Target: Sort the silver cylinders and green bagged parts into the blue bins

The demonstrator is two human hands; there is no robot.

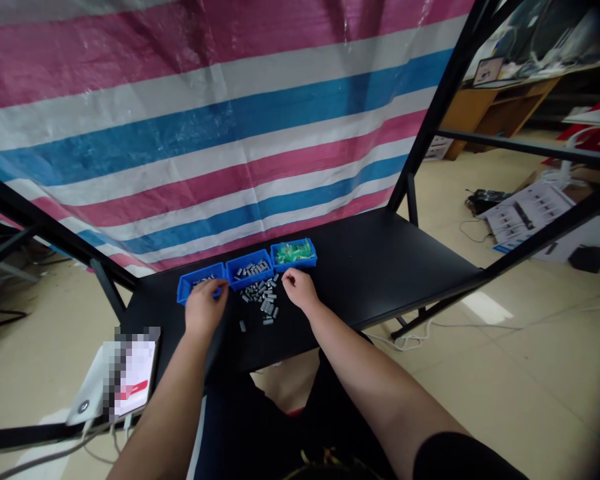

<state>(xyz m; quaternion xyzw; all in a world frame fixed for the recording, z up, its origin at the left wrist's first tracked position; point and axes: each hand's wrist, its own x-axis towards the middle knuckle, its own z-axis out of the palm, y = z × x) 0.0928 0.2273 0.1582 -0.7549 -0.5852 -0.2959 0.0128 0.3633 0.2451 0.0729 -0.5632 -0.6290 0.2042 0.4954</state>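
Note:
My left hand (203, 310) is over the front edge of the left blue bin (182, 293), its fingers bent together; whatever they hold, if anything, is hidden. Small dark pieces show inside that bin. My right hand (301, 291) hovers at the right side of a loose pile of small grey metal cylinders (267, 307), its fingers curled in a pinch with their contents too small to make out. More grey cylinders lie in the middle blue bin (253, 279). Small green packets (295, 251) fill the right blue bin (306, 263). One cylinder (243, 326) lies apart, nearer the front edge.
The black table (380, 267) stands within a black metal frame (433, 120), with a striped plastic sheet (250, 140) hanging behind it. At the left front corner lie a phone-like device with a lit screen (139, 373) and cables (87, 443).

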